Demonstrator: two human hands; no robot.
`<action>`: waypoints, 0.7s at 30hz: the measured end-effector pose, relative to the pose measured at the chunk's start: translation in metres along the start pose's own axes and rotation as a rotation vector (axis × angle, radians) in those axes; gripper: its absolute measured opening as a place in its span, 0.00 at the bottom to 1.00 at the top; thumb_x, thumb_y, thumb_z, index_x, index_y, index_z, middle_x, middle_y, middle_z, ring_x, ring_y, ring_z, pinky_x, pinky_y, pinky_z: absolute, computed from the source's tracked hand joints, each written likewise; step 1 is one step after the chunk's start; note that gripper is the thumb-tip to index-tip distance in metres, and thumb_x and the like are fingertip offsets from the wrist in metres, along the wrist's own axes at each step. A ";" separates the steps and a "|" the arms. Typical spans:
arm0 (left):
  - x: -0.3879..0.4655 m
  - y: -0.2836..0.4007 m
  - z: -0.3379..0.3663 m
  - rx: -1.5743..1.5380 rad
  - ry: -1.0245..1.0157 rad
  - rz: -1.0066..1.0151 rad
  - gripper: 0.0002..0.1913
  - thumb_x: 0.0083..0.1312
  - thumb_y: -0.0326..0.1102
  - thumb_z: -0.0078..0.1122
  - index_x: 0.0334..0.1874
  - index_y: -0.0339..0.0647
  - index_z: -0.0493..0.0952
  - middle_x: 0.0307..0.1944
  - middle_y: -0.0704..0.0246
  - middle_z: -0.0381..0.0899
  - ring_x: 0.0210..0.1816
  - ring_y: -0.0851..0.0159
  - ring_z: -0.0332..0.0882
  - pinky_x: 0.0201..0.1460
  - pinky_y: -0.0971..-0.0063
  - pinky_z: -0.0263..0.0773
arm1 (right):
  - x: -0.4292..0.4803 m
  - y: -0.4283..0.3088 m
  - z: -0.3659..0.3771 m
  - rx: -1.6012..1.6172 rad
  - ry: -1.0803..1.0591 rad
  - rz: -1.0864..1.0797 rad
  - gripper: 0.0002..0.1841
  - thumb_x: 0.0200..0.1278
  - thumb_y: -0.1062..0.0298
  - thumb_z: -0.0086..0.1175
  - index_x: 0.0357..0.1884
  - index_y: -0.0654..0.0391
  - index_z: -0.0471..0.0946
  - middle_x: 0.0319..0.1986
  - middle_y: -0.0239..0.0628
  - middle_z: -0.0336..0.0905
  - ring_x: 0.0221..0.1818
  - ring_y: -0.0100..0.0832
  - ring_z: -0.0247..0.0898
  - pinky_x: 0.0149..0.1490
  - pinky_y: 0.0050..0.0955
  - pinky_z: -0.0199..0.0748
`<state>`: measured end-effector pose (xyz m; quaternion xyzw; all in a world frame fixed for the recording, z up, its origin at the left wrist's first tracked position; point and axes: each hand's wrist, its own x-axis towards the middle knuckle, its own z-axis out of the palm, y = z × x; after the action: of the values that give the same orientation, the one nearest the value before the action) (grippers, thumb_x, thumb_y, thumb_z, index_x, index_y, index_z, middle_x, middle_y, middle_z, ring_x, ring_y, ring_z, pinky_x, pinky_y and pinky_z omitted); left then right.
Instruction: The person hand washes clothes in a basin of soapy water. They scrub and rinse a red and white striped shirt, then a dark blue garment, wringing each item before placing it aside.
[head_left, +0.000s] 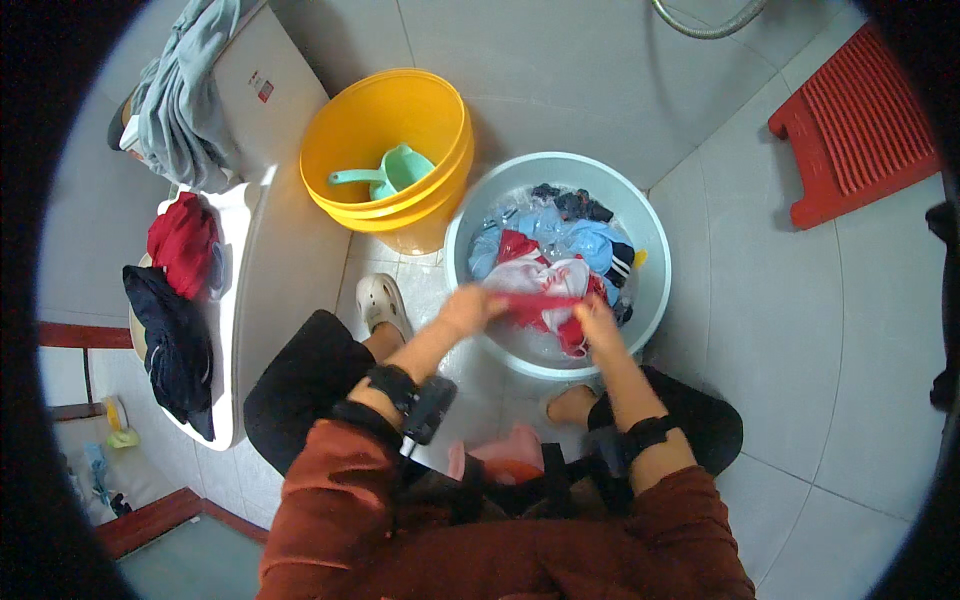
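A round pale-blue plastic basin stands on the floor before me, holding sudsy water and several wet clothes. My left hand and my right hand grip a red and white garment, its red edge stretched between them over the near side of the basin. Both hands are slightly blurred. Behind this garment lie light-blue cloth and a dark piece with white stripes. More dark fabric sits at the far side of the water.
Left of the basin, a yellow bucket contains a mint-green dipper. A grey garment, red cloth and dark clothing lie on white fixtures at left. A red slatted plastic stool is at upper right.
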<state>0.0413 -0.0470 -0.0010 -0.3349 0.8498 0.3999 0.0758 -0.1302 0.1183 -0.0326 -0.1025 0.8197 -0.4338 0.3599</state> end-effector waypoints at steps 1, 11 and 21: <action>-0.004 -0.009 0.015 0.230 -0.134 -0.025 0.24 0.60 0.61 0.51 0.42 0.46 0.80 0.36 0.53 0.80 0.42 0.49 0.78 0.45 0.57 0.72 | -0.006 0.017 -0.002 -0.198 -0.084 0.091 0.25 0.55 0.61 0.52 0.55 0.60 0.68 0.46 0.40 0.72 0.48 0.34 0.68 0.53 0.31 0.66; -0.047 0.173 -0.140 -0.624 0.293 0.586 0.20 0.66 0.47 0.53 0.48 0.34 0.76 0.30 0.71 0.78 0.30 0.76 0.73 0.33 0.79 0.72 | -0.094 -0.198 -0.090 0.828 -0.397 -0.549 0.11 0.56 0.74 0.44 0.41 0.61 0.72 0.38 0.38 0.76 0.40 0.32 0.73 0.46 0.27 0.72; -0.118 0.278 -0.194 -0.389 0.577 0.809 0.12 0.62 0.41 0.57 0.34 0.38 0.78 0.25 0.75 0.76 0.27 0.78 0.72 0.29 0.80 0.68 | -0.177 -0.264 -0.085 0.142 -0.093 -1.325 0.48 0.38 0.63 0.73 0.62 0.58 0.54 0.48 0.44 0.70 0.53 0.38 0.68 0.56 0.34 0.69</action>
<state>-0.0165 -0.0017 0.3505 -0.0847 0.8074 0.4392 -0.3848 -0.0988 0.0983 0.2943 -0.5790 0.5364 -0.6113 0.0579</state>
